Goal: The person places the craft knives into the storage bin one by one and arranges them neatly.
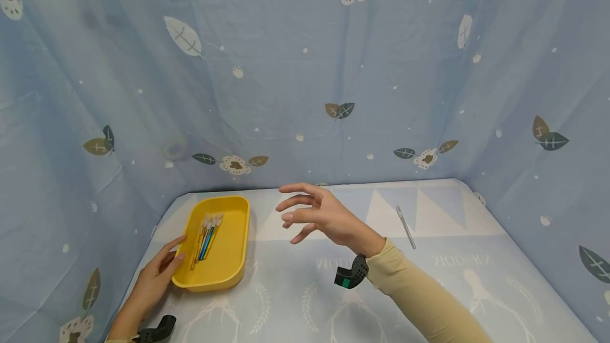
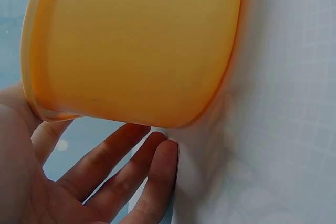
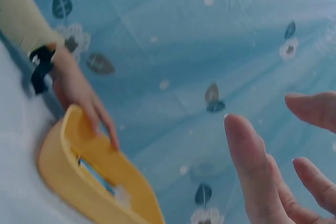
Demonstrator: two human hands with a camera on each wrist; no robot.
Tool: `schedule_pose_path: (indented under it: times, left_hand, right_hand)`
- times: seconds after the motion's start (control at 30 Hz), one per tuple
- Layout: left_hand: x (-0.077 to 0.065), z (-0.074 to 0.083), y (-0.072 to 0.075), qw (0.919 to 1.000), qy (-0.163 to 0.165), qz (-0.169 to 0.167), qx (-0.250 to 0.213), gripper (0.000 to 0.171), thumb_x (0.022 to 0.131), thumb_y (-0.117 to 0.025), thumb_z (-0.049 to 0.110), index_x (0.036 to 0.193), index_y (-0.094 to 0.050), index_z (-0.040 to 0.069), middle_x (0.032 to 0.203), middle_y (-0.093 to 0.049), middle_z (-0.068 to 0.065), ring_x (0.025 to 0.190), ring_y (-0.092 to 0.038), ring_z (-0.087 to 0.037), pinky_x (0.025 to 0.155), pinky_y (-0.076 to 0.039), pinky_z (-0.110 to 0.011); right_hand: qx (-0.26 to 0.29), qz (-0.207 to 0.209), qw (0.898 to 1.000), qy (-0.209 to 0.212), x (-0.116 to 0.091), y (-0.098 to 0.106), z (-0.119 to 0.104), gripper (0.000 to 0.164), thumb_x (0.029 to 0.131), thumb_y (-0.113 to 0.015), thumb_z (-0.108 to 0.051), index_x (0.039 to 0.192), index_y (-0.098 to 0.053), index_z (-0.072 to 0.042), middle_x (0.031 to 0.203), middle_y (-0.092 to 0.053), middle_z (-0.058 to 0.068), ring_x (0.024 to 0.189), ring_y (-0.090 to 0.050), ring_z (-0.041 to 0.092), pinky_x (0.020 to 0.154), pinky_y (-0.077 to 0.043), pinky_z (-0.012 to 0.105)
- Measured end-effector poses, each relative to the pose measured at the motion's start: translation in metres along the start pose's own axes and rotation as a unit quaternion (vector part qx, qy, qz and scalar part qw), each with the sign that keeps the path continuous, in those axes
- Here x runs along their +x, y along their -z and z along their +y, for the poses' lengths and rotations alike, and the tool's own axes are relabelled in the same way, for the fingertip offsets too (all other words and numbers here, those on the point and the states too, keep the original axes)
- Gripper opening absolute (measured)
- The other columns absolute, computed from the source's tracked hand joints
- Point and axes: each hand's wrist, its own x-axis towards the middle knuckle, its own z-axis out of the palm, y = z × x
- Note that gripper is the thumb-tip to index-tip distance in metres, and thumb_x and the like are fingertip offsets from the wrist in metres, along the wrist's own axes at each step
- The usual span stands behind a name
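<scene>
A yellow tray stands at the left of the table, holding several slim pen-like tools with coloured shafts and pale translucent tips. My left hand rests against the tray's left side, its fingertips at the rim. In the left wrist view its loosely bent fingers lie along the tray's outer wall. My right hand hovers over the middle of the table, fingers spread and slightly bent, holding nothing. To its right lies a slim silver tool with a pale tip, like a craft knife.
A pale blue and white patterned cloth covers the table. Blue printed curtains rise behind it and on both sides. Black wrist devices are strapped on both arms.
</scene>
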Motion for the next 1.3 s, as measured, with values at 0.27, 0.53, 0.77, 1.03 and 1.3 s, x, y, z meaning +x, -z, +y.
schedule_pose_path:
  times: [0.27,0.53,0.77,1.03,1.3]
  left_hand:
    - [0.001,-0.003,0.0,0.9999,0.013,-0.006,-0.007,0.066,0.118,-0.047,0.045,0.176,-0.027,0.02,0.165,-0.04,-0.035,0.146,-0.048,-0.05,0.117,-0.043,-0.063]
    - [0.001,-0.003,-0.001,0.9998,0.013,-0.007,-0.014,0.067,0.118,-0.048,0.046,0.176,-0.027,0.021,0.168,-0.036,-0.035,0.149,-0.044,-0.052,0.119,-0.04,-0.066]
    - [0.002,-0.002,-0.001,0.9998,0.015,-0.008,-0.011,0.066,0.118,-0.047,0.045,0.176,-0.026,0.02,0.167,-0.036,-0.035,0.149,-0.045,-0.052,0.119,-0.041,-0.065]
    - [0.001,-0.002,-0.002,0.9998,0.014,-0.007,-0.012,0.065,0.118,-0.047,0.042,0.175,-0.027,0.019,0.167,-0.038,-0.035,0.147,-0.047,-0.051,0.119,-0.041,-0.065]
    - [0.001,-0.002,0.0,0.9998,0.009,-0.012,-0.013,0.067,0.118,-0.047,0.046,0.176,-0.026,0.02,0.168,-0.035,-0.035,0.148,-0.045,-0.052,0.119,-0.04,-0.066]
  right_hand:
    - [-0.036,0.014,0.999,-0.001,-0.029,0.035,0.015,0.064,0.103,-0.073,-0.009,0.162,-0.049,-0.009,0.138,-0.063,0.028,0.109,-0.07,0.048,0.076,-0.062,0.068]
    - [-0.064,0.038,0.997,-0.02,-0.057,0.07,0.022,0.062,0.104,-0.072,-0.007,0.161,-0.049,-0.009,0.134,-0.066,0.024,0.107,-0.071,0.042,0.075,-0.063,0.067]
    - [-0.099,0.059,0.993,-0.026,-0.075,0.098,0.026,0.063,0.104,-0.073,-0.007,0.162,-0.048,-0.007,0.135,-0.067,0.024,0.108,-0.073,0.041,0.075,-0.064,0.063]
    - [-0.137,0.119,0.982,-0.05,-0.096,0.138,0.033,0.064,0.104,-0.074,-0.008,0.162,-0.047,-0.001,0.135,-0.065,0.031,0.106,-0.074,0.042,0.077,-0.066,0.058]
    - [-0.148,0.147,0.973,-0.096,-0.122,0.181,0.043,0.067,0.104,-0.075,-0.009,0.163,-0.045,0.001,0.138,-0.063,0.035,0.112,-0.071,0.052,0.081,-0.066,0.054]
